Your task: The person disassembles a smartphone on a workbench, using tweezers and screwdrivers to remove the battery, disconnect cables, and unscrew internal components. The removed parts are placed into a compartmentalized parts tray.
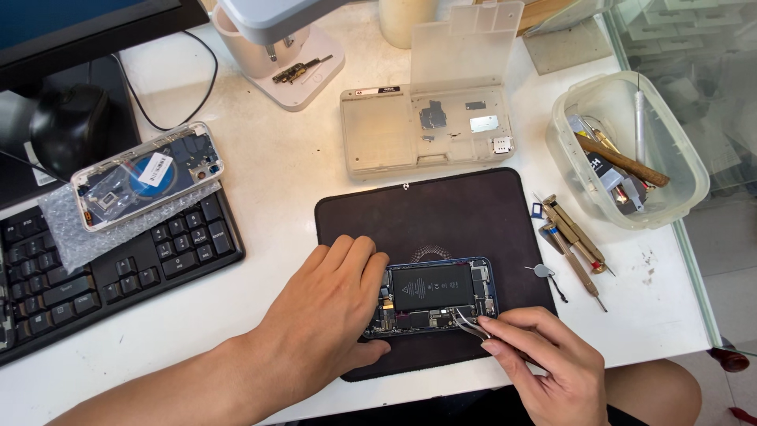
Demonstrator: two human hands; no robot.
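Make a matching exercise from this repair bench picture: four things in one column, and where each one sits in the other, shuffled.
Things:
1. opened phone
2. tweezers
3. spare phone housing
4. wooden-handled tool

Places:
A. in the clear plastic tub
B. on bubble wrap over the keyboard
C. on the dark mat
D. in the right hand

Pairs: 1-C, 2-D, 3-B, 4-A

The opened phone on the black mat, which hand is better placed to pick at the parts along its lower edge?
Probably the right hand: it holds tweezers whose tips already sit at the lower edge of the opened phone. The left hand lies flat over the phone's left end, apparently steadying it, and holds no tool.
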